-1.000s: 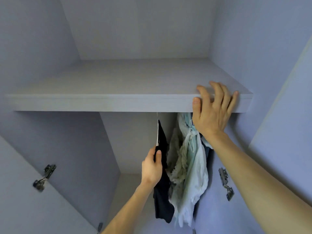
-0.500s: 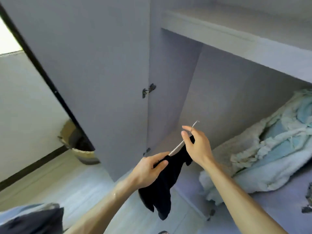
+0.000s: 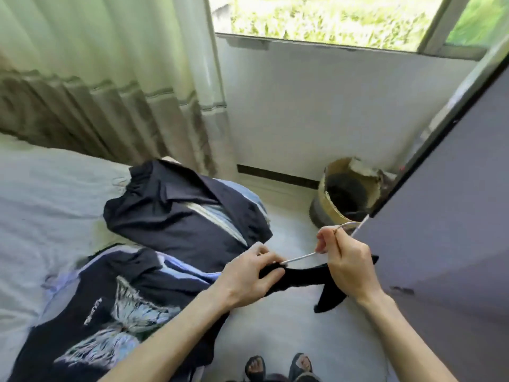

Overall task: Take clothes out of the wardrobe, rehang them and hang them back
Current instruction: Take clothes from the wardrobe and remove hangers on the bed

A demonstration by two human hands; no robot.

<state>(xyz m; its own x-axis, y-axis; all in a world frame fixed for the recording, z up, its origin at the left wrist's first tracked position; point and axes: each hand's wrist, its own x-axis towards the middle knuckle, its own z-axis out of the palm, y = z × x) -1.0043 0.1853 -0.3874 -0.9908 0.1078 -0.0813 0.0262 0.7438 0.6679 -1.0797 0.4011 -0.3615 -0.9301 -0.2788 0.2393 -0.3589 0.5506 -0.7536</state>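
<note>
A thin white wire hanger point(image 3: 298, 257) carries a small black garment point(image 3: 308, 277) that droops below it. My left hand point(image 3: 248, 274) pinches the garment and the hanger's left end. My right hand point(image 3: 344, 257) grips the hanger near its hook, which pokes out towards the grey wardrobe door point(image 3: 451, 216). Both hands are over the floor, just right of the bed. On the bed lie a dark navy shirt point(image 3: 176, 216) and a black T-shirt with a white butterfly print point(image 3: 115, 312).
The bed with a pale sheet point(image 3: 46, 202) fills the left. A round bin point(image 3: 344, 194) stands by the wall under the window point(image 3: 325, 20). Curtains point(image 3: 110, 78) hang at the back left. My sandalled feet point(image 3: 278, 366) are on the pale floor.
I have turned away from the wardrobe towards the bed and window. The black garment on its hanger came out with me, and my right hand moved from the shelf edge onto the hanger.
</note>
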